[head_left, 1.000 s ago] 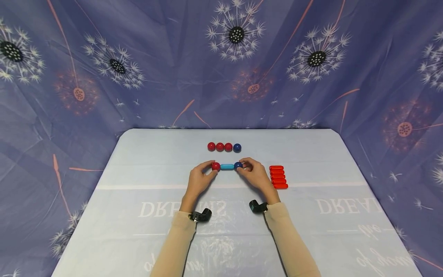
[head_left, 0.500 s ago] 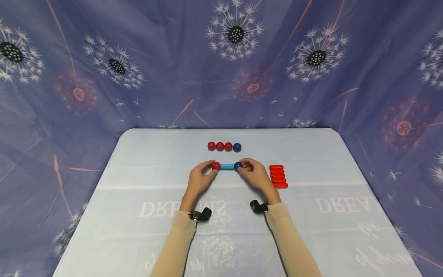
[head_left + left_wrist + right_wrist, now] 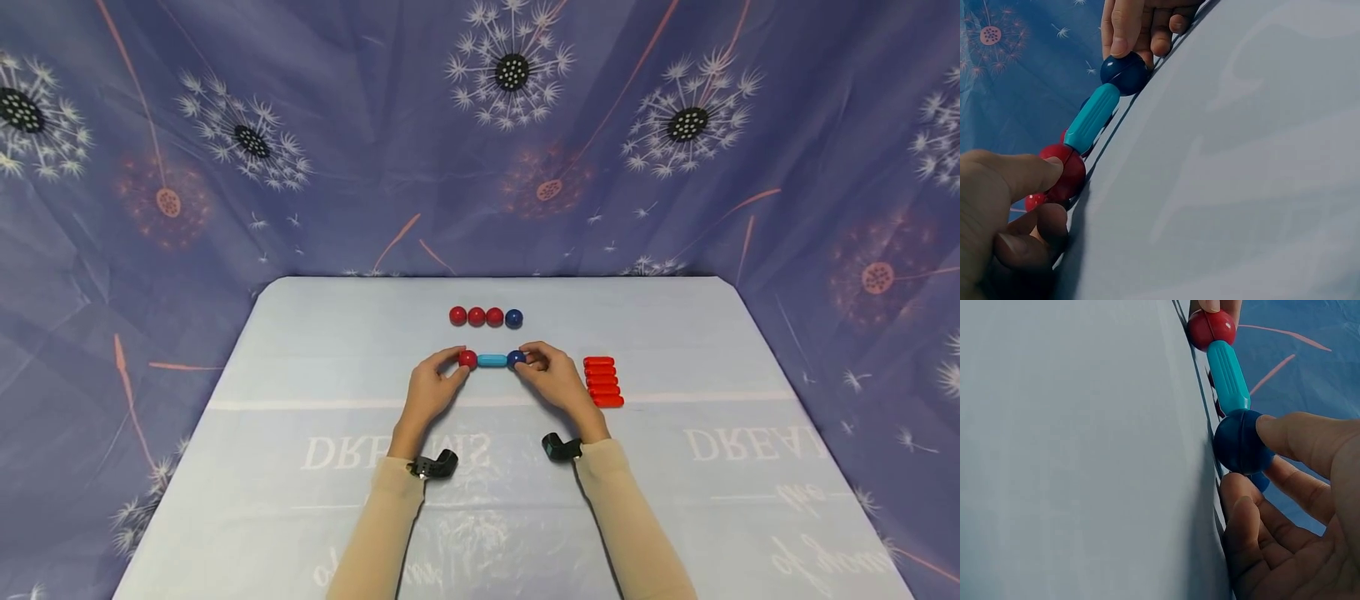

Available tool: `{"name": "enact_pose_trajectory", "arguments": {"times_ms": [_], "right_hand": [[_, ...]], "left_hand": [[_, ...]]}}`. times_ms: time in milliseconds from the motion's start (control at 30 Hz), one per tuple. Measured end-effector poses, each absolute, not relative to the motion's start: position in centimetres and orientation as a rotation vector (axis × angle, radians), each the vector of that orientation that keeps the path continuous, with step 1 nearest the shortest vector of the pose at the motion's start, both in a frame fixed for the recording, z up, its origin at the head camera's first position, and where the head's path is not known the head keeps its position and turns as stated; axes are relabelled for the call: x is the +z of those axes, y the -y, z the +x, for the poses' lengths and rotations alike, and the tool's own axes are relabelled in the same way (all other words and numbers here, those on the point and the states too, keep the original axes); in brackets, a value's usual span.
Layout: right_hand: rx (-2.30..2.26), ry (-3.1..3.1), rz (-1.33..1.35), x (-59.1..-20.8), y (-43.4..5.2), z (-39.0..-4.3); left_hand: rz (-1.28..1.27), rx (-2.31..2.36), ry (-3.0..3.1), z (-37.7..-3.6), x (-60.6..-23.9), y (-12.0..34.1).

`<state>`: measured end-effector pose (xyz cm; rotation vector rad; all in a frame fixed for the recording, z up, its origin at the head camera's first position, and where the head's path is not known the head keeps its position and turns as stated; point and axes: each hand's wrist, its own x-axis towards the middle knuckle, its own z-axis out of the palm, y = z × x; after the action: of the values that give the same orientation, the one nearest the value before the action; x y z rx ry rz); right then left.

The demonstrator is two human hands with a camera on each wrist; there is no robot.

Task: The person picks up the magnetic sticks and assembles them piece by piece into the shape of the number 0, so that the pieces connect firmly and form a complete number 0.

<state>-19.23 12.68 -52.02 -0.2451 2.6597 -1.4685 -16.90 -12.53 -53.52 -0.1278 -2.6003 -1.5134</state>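
Note:
A teal rod lies across the middle of the table with a ball on each end. My left hand pinches the red ball at its left end between thumb and fingers. At the right end my right hand pinches the dark blue ball. The three pieces form one straight line close to the light blue table cover.
Behind the hands a row of three red balls and one dark blue ball sits on the table. A stack of several red rods lies just right of my right hand. Patterned blue cloth hangs behind and beside the table.

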Motion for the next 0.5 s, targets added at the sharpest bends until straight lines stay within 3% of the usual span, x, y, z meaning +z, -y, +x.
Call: {"name": "enact_pose_trajectory", "arguments": {"times_ms": [500], "right_hand": [[-1.347,-2.664,-0.247,-50.2,-12.8,-18.5]], "left_hand": [[-0.116,-1.529,2.6,-16.8,-53.2,12.5]]}}
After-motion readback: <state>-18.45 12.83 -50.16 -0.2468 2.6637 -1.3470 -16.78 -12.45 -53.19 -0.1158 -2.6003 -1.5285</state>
